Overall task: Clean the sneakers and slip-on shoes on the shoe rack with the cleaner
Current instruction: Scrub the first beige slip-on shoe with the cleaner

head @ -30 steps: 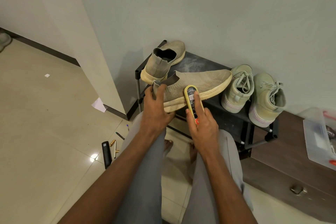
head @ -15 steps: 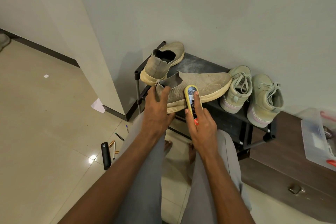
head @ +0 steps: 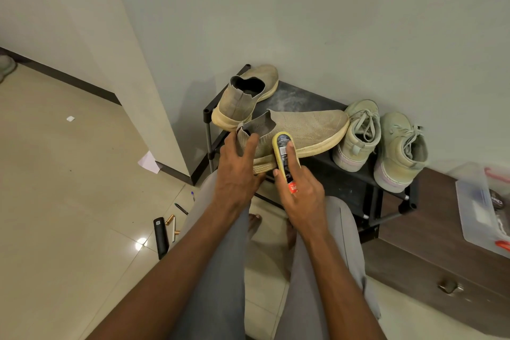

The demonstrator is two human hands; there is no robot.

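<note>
A beige knit slip-on shoe (head: pixel 309 130) lies on its side across the front of the black shoe rack (head: pixel 356 190). My left hand (head: pixel 237 171) grips its heel end, thumb and fingers around the collar. My right hand (head: pixel 298 188) holds a yellow oval shoe cleaner (head: pixel 284 154) with a dark label and presses it against the shoe's side near the sole. The second slip-on (head: pixel 245 96) stands at the rack's back left. Two pale green lace-up sneakers (head: pixel 358 135) (head: pixel 400 149) sit on the rack's right end.
A dark wooden drawer unit (head: pixel 430 251) stands right of the rack, with a clear plastic box (head: pixel 480 204) on top. On the tiled floor to the left lie a black remote (head: pixel 161 237), batteries and pens. My grey-trousered knees sit below the rack.
The held slip-on has tipped slightly, its toe now nearer the sneakers. My right hand has slid the cleaner a little along the shoe's side.
</note>
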